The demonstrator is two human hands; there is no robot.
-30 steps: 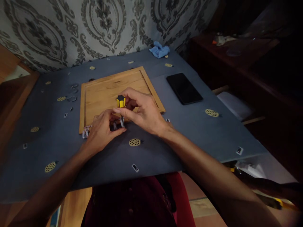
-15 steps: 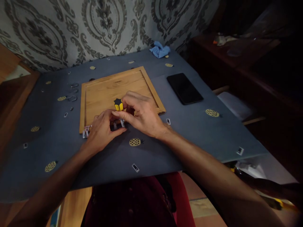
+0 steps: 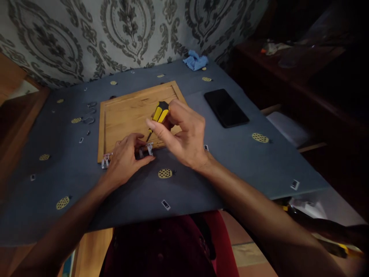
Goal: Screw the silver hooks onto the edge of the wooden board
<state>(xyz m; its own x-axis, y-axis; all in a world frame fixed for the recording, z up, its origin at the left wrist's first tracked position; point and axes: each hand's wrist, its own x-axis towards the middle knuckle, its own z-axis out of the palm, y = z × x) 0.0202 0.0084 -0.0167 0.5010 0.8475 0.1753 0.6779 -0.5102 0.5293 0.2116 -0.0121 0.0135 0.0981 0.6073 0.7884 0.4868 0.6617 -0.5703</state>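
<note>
A square wooden panel [image 3: 129, 111] lies on a blue-grey tablecloth [image 3: 225, 161]. My right hand [image 3: 184, 134] is closed round a small yellow and black screwdriver [image 3: 160, 111], lifted and tilted over the panel's near edge. My left hand [image 3: 125, 157] rests at that edge, fingers pinched on a small metal hinge [image 3: 149, 148]. A second metal hinge [image 3: 105, 159] sits at the panel's near left corner, just left of my left hand.
A black phone [image 3: 226, 107] lies right of the panel. A blue cloth [image 3: 195, 61] sits at the table's far edge by the patterned wall. Small metal rings [image 3: 88, 119] lie left of the panel. Dark furniture [image 3: 302, 69] stands to the right.
My right hand has lifted the screwdriver up and away from the hinge and tilted it back over the panel. My left hand has stayed on the hinge.
</note>
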